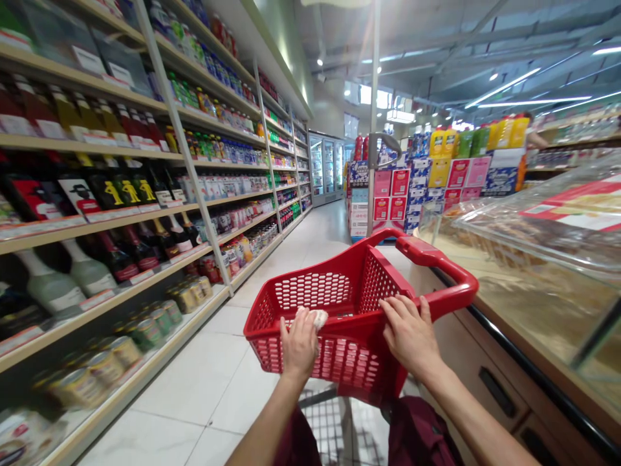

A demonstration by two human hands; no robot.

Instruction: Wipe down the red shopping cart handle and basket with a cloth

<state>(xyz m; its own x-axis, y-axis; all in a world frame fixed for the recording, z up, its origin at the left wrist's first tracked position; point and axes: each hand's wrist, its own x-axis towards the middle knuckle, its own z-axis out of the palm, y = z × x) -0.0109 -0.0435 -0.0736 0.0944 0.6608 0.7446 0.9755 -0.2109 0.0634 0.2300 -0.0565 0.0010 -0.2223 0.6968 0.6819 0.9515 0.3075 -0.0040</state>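
Note:
A red plastic shopping cart (pixel 356 356) with a perforated basket stands right before me, its handle (pixel 456 285) on the right. My left hand (pixel 299 343) is closed on a white crumpled cloth (pixel 320 318), pressing it to the basket's near rim. Most of the cloth is hidden beneath the fingers, and whether it is fabric or paper I cannot tell. Farther right, my right hand (pixel 411 333) grips the rim close to the handle, with its fingers bent over the edge. Below the basket a grey wire rack shows in part.
Shelves of bottles and cans (pixel 194 213) run along the left side of the tiled aisle (pixel 233 349). A glass-topped counter (pixel 509 278) with packed food borders the right. Ahead stand stacked drink cartons (pixel 391 194), glass-door fridges (pixel 325 165) and a person partly hidden behind the stack.

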